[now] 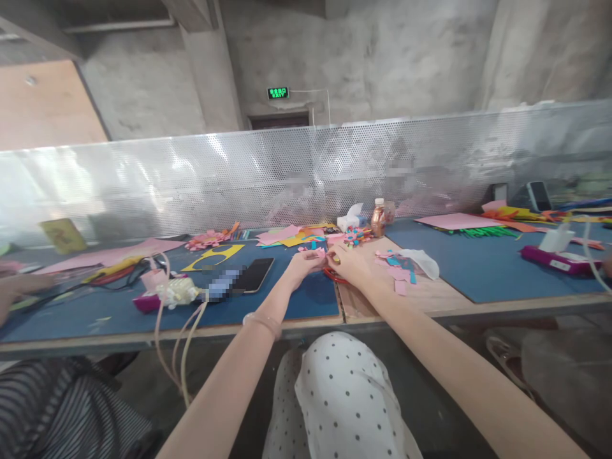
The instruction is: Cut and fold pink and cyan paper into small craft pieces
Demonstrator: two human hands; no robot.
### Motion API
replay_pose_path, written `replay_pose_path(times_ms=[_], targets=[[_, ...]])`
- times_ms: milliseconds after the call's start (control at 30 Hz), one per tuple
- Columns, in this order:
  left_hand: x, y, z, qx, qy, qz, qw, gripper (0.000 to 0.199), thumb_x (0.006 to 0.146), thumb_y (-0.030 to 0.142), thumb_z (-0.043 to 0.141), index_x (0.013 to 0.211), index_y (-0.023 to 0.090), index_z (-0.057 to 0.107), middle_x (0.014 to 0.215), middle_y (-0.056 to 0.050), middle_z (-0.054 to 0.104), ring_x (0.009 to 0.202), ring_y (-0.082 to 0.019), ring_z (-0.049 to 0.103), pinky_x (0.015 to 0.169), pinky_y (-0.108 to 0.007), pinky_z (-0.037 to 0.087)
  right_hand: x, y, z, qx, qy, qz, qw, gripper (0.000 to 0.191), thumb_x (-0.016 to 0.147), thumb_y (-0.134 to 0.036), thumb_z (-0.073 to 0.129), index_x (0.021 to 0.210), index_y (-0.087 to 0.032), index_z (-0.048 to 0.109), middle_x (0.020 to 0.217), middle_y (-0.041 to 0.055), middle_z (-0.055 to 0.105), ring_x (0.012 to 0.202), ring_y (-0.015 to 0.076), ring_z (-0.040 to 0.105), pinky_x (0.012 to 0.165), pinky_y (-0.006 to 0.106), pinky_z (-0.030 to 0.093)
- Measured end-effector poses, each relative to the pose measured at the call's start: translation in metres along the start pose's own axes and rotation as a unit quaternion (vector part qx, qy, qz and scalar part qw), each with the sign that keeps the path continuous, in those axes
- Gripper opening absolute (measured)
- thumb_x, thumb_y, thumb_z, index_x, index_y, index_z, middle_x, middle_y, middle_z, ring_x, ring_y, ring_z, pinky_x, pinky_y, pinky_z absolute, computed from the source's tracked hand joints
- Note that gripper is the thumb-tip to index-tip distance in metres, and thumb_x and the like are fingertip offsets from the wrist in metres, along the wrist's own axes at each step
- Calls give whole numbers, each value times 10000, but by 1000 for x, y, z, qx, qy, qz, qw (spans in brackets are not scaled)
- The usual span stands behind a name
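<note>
My left hand (306, 262) is just above the table, its fingers pinched on a small pink piece (319, 252) that looks like craft paper or foam. Close beside it, my right hand (351, 264) has its fingertips closed together; a bit of yellow shows at them, and what they hold is too small to make out. A red cord-like loop (335, 276) lies beneath both hands. Just behind them is a bunch of pink, blue and orange paper flowers (356, 237). Small pink and blue scraps (399, 273) are scattered right of my right hand.
A black phone (257, 275) and a purple power strip (147, 302) with cables are at left. Behind my hands stand tissues (349, 221) and a brown bottle (378, 218). A perforated metal divider (268, 182) runs along the back. A co-worker's hand (19, 290) is far left.
</note>
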State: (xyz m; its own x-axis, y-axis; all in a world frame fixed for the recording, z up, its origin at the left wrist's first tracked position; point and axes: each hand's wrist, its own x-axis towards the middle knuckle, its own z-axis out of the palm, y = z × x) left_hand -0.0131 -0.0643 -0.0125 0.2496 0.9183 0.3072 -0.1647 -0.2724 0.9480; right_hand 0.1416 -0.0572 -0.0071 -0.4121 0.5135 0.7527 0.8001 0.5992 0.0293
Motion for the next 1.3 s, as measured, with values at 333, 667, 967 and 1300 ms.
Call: replay_pose_path(times_ms=[333, 667, 967, 1300], targets=[[1, -1, 0, 17, 8, -6, 1000, 127, 792, 206, 527, 853, 102, 570, 846, -29, 607, 764, -133, 588, 706, -331, 487, 0, -5, -4, -37, -12, -4, 999, 156, 823, -221, 429, 835, -127, 553, 875, 42, 571, 685, 110, 506, 570, 232, 373], [-1, 2, 2, 22, 8, -14, 1000, 115, 799, 199, 517, 843, 102, 561, 791, -13, 592, 683, -110, 576, 644, -294, 491, 1, -7, -6, -25, -13, 16, 999, 168, 822, -233, 417, 804, -143, 558, 856, 41, 589, 668, 123, 526, 519, 217, 328], [0, -1, 0, 13, 15, 1, 1000, 207, 640, 229, 677, 776, 127, 558, 777, -30, 640, 708, -130, 614, 718, -312, 486, 0, -5, -4, 20, -8, 33, 999, 212, 841, -255, 388, 941, -167, 553, 957, 70, 598, 789, 166, 561, 602, 249, 390], [-1, 0, 1, 54, 12, -7, 998, 171, 666, 243, 656, 736, 123, 556, 769, -40, 652, 703, -131, 614, 670, -284, 485, 1, -3, -3, 64, -44, 19, 997, 151, 833, -187, 443, 872, -125, 575, 914, 46, 592, 855, 138, 544, 758, 314, 426]])
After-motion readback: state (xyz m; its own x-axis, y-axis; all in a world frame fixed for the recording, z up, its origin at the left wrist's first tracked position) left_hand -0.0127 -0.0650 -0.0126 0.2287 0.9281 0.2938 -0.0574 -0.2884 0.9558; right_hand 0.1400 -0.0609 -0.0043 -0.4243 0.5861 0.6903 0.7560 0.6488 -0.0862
